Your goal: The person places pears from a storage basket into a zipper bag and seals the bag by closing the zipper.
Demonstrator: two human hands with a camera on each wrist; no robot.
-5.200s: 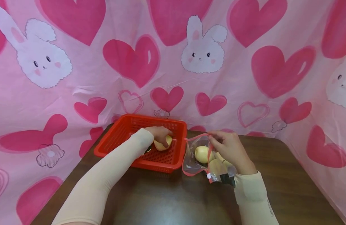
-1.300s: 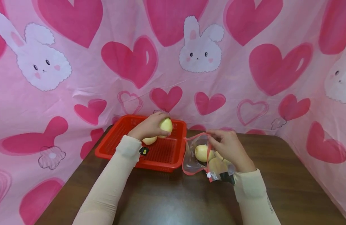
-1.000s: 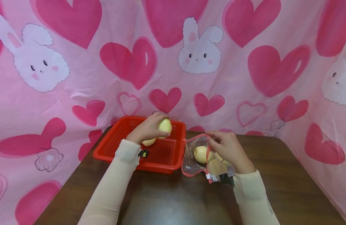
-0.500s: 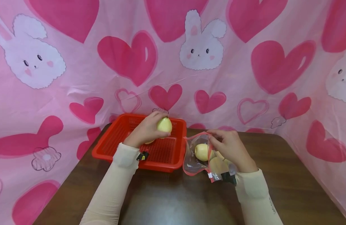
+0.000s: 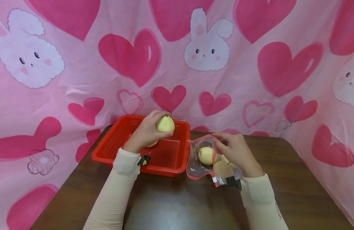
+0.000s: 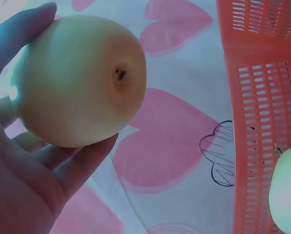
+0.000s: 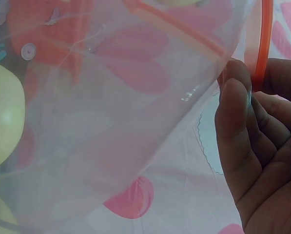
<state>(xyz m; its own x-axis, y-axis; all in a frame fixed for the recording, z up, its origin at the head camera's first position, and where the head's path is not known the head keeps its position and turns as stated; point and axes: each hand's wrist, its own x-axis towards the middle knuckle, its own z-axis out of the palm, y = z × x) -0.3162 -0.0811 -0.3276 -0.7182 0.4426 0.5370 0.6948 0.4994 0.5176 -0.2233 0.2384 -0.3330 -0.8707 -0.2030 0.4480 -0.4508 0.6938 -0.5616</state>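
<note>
My left hand (image 5: 144, 131) grips a round, pale yellow pear (image 5: 165, 124) above the red plastic basket (image 5: 184, 150). In the left wrist view the held pear (image 6: 82, 80) shows its dark, dimpled end, with fingers and thumb curled around it. Another pear (image 5: 152, 144) lies in the basket, partly covered by that hand. At the right, my right hand (image 5: 237, 153) pinches the red-trimmed edge of a clear zip bag (image 5: 196, 169) between thumb and fingers, holding its mouth apart. Inside the bag sit several pears (image 5: 205, 156), some blurred by the plastic.
Both the basket and the bag stand on a dark brown wooden table (image 5: 171, 204), side by side. Behind and around the table hangs a pink cloth (image 5: 171, 76) with hearts and rabbits. A white slider (image 5: 214, 180) is on the bag's red zip.
Five seconds ago my left hand was reaching down in the basket around a pear; it has since lifted one and drifted slightly left. My right hand has kept its grip on the bag.
</note>
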